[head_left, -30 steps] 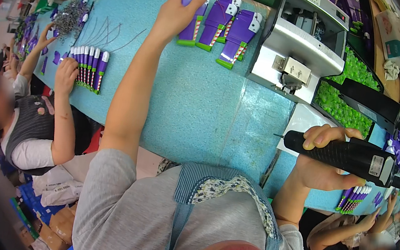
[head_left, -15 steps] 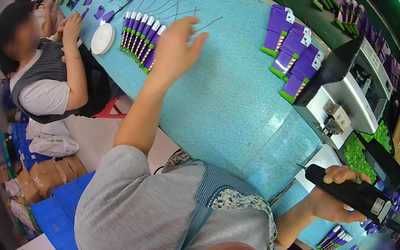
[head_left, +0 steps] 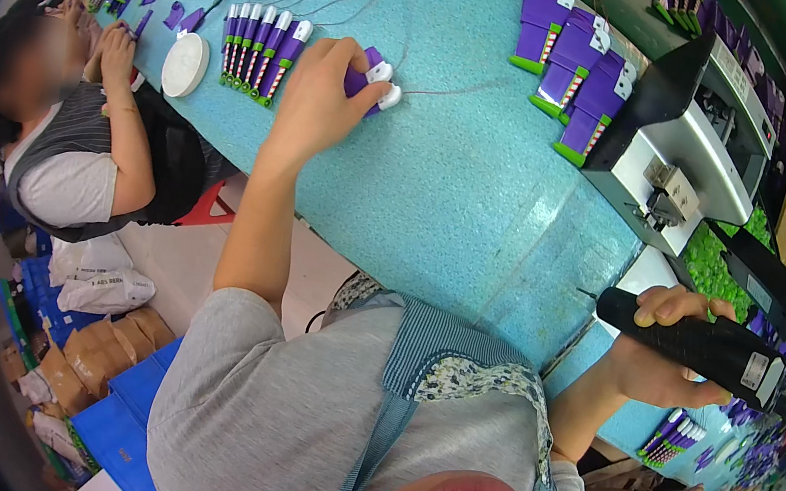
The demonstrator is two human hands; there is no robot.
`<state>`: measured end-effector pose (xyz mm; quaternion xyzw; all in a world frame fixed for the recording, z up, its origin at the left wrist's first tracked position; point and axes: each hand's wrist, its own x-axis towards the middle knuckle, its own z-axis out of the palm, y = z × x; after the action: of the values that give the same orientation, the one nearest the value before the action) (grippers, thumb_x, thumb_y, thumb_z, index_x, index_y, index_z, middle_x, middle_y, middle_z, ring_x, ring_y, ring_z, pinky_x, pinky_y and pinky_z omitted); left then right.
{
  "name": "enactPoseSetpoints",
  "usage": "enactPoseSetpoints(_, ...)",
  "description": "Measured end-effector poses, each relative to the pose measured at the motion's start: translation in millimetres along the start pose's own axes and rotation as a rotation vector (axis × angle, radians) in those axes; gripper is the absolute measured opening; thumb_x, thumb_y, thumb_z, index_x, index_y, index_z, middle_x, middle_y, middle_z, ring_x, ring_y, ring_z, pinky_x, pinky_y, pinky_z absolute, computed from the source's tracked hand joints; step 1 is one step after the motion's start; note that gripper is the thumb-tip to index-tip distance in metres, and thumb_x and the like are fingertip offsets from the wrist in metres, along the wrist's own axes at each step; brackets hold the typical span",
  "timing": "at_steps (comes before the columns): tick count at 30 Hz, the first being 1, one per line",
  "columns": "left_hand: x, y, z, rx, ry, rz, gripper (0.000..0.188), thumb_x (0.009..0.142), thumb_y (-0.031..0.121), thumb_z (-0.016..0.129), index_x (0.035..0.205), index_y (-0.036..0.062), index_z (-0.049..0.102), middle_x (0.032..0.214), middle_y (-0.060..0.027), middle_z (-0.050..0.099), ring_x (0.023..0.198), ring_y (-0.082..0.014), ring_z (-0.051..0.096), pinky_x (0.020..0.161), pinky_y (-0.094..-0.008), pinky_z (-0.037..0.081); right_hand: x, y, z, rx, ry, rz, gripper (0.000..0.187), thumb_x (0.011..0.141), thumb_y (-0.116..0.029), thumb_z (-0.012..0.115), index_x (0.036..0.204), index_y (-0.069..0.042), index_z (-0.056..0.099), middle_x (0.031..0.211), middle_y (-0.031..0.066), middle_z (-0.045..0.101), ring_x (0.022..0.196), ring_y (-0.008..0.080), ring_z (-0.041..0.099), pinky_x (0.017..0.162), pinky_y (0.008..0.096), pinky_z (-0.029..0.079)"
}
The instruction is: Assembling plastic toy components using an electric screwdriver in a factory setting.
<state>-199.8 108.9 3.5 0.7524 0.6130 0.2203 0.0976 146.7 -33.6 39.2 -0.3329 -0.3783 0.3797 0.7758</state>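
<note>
My left hand (head_left: 318,102) is closed on a purple plastic piece (head_left: 355,85) with a white end and a thin wire trailing off to the right; my fingers hide much of it. Just left of that hand, several slim purple pieces (head_left: 262,45) with white tops, green tips and striped sides lie in a row, their wires spread out behind. On the right, my right hand (head_left: 650,369) grips a black electric screwdriver (head_left: 687,349) held sideways, its thin bit pointing left, above the bench's near edge.
Three wider purple-and-green pieces (head_left: 575,71) lie at the bench's far right, beside a silver-and-black machine (head_left: 684,145). Green small parts (head_left: 724,259) sit behind the screwdriver. A round white lid or dish (head_left: 185,65) stands near a seated co-worker (head_left: 60,132) on the left.
My left hand, open over the end of the row before, now holds a purple piece lifted away from it, wire trailing. The right hand keeps the screwdriver; the view has shifted slightly.
</note>
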Motion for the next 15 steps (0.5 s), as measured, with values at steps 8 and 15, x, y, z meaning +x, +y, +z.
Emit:
enactPoseSetpoints(8, -1, 11, -24, -0.243, -0.465, -0.083, 0.080, 0.059, 0.024, 0.085, 0.126, 0.0029, 0.048, 0.104, -0.0146, 0.059, 0.071, -0.0197, 0.059, 0.065, -0.0320, 0.050, 5, -9, -17, -0.046, 0.045, -0.020, 0.088, 0.082, -0.078, 0.031, 0.122, -0.001, 0.044, 0.071, 0.0139, 0.053, 0.053, 0.0206, 0.049, 0.052, 0.0323, 0.043)
enactPoseSetpoints(15, -15, 35, 7, -0.514, -0.487, -0.324, 0.045, 0.066, 0.012, 0.083, 0.104, 0.0010, 0.059, 0.081, -0.0026, 0.061, 0.069, -0.0072, 0.056, 0.060, -0.0242, 0.046, 45, -19, -12, -0.018, -0.119, -0.104, 0.096, 0.074, -0.085, 0.036, 0.125, -0.004, 0.043, 0.077, 0.0130, 0.055, 0.059, 0.0206, 0.051, 0.056, 0.0330, 0.043)
